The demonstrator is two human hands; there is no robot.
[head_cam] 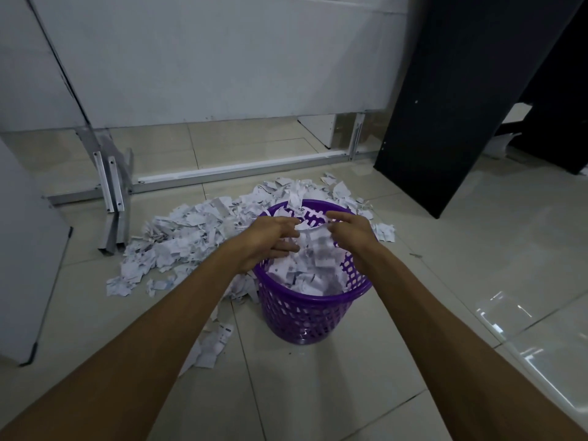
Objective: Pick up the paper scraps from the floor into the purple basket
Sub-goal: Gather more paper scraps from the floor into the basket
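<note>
Purple basket [305,310] stands upright, mouth up, beside paper scraps [178,240].

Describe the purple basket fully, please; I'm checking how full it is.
The purple basket looks like plastic, round, with lattice walls and a solid rim. It stands upright on the tiled floor, filled near its rim with white paper scraps. A scrap heap lies against its left and far sides. The left hand and right hand are over its opening, fingers among falling scraps.
</note>
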